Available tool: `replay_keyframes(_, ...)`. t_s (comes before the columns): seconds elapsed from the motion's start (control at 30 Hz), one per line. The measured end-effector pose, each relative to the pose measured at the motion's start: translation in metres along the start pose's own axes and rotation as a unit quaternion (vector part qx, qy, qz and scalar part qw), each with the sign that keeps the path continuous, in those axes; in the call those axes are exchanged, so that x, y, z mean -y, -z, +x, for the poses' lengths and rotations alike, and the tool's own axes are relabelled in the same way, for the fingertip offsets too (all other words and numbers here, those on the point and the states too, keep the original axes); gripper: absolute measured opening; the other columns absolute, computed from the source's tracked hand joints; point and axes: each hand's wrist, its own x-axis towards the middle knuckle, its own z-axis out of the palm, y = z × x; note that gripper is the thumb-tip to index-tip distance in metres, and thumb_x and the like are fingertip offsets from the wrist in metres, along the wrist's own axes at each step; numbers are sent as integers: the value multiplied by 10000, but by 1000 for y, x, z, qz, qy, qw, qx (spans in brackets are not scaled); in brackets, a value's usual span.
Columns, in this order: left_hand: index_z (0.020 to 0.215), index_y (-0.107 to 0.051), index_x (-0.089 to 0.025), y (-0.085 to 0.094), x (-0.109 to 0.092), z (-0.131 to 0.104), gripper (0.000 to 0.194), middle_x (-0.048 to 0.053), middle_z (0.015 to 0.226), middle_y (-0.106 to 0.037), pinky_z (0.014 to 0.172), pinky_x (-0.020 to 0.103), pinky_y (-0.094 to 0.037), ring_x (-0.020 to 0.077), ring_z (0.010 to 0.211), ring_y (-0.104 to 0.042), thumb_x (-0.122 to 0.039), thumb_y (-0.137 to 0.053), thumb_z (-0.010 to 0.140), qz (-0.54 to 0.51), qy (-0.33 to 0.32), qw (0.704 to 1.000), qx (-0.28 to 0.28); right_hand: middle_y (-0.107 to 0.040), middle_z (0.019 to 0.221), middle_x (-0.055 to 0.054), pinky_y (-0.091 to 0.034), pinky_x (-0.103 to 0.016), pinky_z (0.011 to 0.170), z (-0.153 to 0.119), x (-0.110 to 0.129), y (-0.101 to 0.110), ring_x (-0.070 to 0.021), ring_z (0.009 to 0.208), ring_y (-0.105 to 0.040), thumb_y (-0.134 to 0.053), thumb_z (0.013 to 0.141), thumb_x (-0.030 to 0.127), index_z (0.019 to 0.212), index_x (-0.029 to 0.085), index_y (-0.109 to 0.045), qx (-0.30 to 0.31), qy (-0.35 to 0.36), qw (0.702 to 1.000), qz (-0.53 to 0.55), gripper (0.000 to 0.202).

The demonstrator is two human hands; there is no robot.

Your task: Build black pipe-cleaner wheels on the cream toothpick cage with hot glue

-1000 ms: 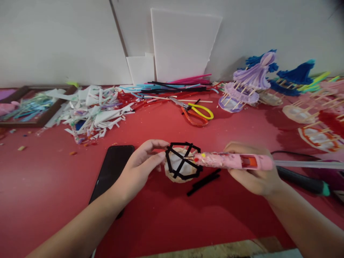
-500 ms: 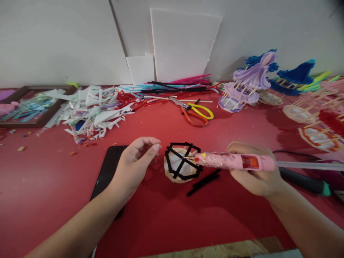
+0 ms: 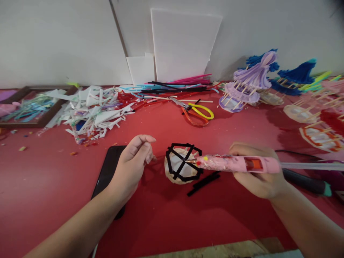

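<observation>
My right hand (image 3: pixel 258 172) is wrapped round a pink glue gun (image 3: pixel 228 163) with a clear stick in its rear end. The gun's nozzle points left, at or just over the middle of a black spoked frame (image 3: pixel 184 162). That frame lies on a round, pale base (image 3: pixel 179 179) on the red table. To its left my left hand (image 3: pixel 137 156) hovers, fingers curled and thumb near the forefinger; nothing can be made out between them. Two or so black strips (image 3: pixel 203 184) lie at the frame's lower right.
A black phone (image 3: pixel 107 168) lies under my left wrist. Scissors (image 3: pixel 192 111), coloured stems (image 3: pixel 172 87) and white scraps (image 3: pixel 94 107) are farther back. Purple (image 3: pixel 242 86) and blue (image 3: pixel 297 75) carousel-like models stand at the right. A dark-handled tool (image 3: pixel 306 182) lies beside my right wrist.
The glue gun in my right hand has shifted slightly right, its nozzle still over the frame. My left hand has drawn a little left, away from the frame, its fingers curled more.
</observation>
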Motion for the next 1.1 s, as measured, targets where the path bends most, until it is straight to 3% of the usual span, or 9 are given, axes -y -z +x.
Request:
replay_keyframes(0.13, 850, -592, -207, -3, -4, -1, 40, -82, 514, -353, 571, 190, -445, 74, 484, -311, -199, -575, 814, -20, 21, 999, -20, -424, 530, 22, -258, -273, 419, 3, 2, 1, -114, 442, -396, -529, 684, 134, 602, 222, -440, -6, 6, 1000, -13, 150)
replay_keyframes(0.33, 797, -607, -201, -2, -3, 1, 69, -47, 664, -481, 675, 186, -494, 73, 610, -447, -150, -600, 752, -72, 20, 997, -20, -408, 520, 33, -253, -261, 406, 5, 3, 1, -104, 436, -372, -528, 683, 128, 595, 221, -431, -11, 23, 1000, -13, 161)
replay_keyframes(0.43, 776, -622, -187, -2, -1, 2, 69, -37, 714, -527, 662, 167, -485, 71, 650, -501, -143, -628, 723, -78, 29, 996, -33, -550, 598, 5, -353, -254, 425, 5, 2, 3, -121, 486, -500, -542, 728, 139, 725, 218, -549, 15, 29, 999, -2, 80)
replay_keyframes(0.53, 769, -633, -184, -2, 0, 3, 81, -40, 744, -565, 666, 157, -480, 65, 676, -537, -165, -682, 707, -63, 27, 997, -41, -674, 769, -48, -488, -309, 531, 0, -4, 6, -184, 632, -633, -570, 738, 163, 916, 225, -631, 33, 9, 999, -3, 197)
replay_keyframes(0.63, 790, -669, -181, 0, 2, 4, 145, -34, 800, -618, 696, 166, -494, 72, 726, -565, -194, -756, 674, -34, 15, 998, -41, -701, 879, -56, -542, -359, 620, -7, -17, 12, -231, 743, -674, -624, 731, 211, 968, 255, -634, -40, -72, 997, 6, 242)
replay_keyframes(0.73, 789, -703, -172, 2, 3, 6, 195, -18, 816, -670, 700, 157, -494, 75, 758, -588, -208, -812, 631, -33, 22, 998, -44, -669, 771, -10, -520, -302, 508, -10, -31, 21, -194, 627, -661, -702, 743, 302, 896, 258, -588, -92, -202, 973, 54, 196)
replay_keyframes(0.83, 739, -713, -162, 2, 2, 8, 215, -17, 771, -685, 686, 141, -489, 63, 732, -596, -197, -850, 576, -62, 30, 996, -57, -658, 692, 2, -518, -275, 453, -7, -42, 32, -203, 596, -693, -695, 784, 420, 854, 246, -543, -50, -272, 957, 89, 242)
replay_keyframes(0.93, 731, -721, -161, 2, -1, 10, 245, -16, 765, -688, 659, 157, -504, 67, 707, -603, -196, -866, 536, -88, 40, 992, -78, -684, 644, -37, -514, -267, 437, -1, -49, 40, -215, 582, -702, -642, 833, 440, 825, 228, -598, -26, -248, 968, 17, 216)
replay_keyframes(1.1, 793, -736, -162, 3, -8, 12, 250, -23, 749, -666, 641, 178, -511, 60, 645, -580, -170, -823, 558, -111, 44, 988, -94, -624, 522, -35, -356, -237, 367, 0, -66, 37, -136, 414, -549, -677, 812, 328, 637, 206, -637, -15, -208, 974, -83, 217)
